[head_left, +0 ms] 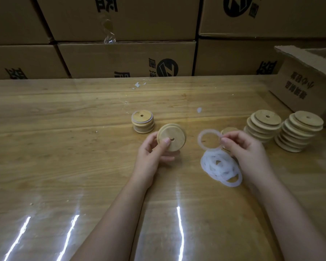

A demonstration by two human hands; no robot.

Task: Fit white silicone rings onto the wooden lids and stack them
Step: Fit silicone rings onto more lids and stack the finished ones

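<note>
left hand [152, 152]: I've got it gripping a round wooden lid [171, 137]
right hand [245, 147]: pinching one white silicone ring [209, 139]

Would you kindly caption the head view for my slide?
Left hand holds a wooden lid; right hand pinches a silicone ring.

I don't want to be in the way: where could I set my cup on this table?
Widest bare table lies left of the short lid stack and left hand holding a lid. Another strip runs behind that stack, before the cardboard boxes. The right is crowded: ring pile, right hand pinching a ring, two tall lid stacks, open carton.
</note>
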